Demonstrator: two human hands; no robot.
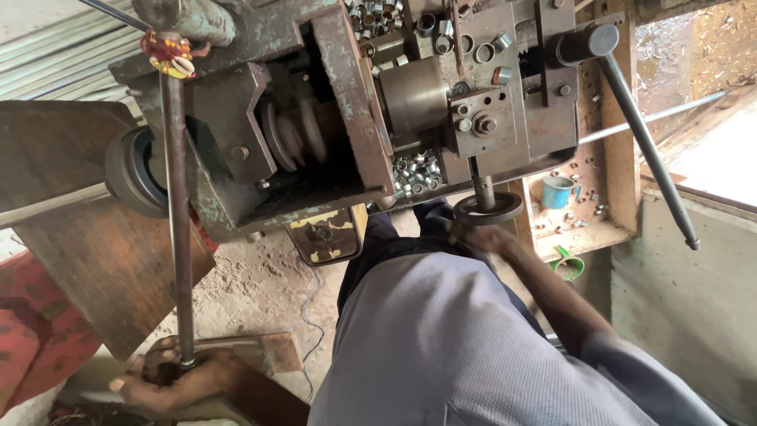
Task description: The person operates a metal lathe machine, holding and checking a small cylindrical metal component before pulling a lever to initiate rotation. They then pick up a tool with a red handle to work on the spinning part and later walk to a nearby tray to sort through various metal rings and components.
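1. Looking down from the head camera, we see a tray (441,175) under the machine (331,118) holding a heap of small metal rings (416,171); more rings lie in a pile on the top of the machine (371,16).
2. A blue cup (557,192) stands on a wooden shelf (587,237); we cannot tell what is in it. A green scoop (569,267) sits just below the shelf.
3. Our left hand (169,379) is wrapped around the lower end of a long rod (178,221).
4. Our right hand (481,235) reaches to the handwheel (487,208); it is blurred, so we cannot tell its grip.
5. A long lever (646,142) slants into free space at the right, near a wall (694,315).
6. Below lies a dusty floor (268,292), with a wooden board (87,237) to the left.
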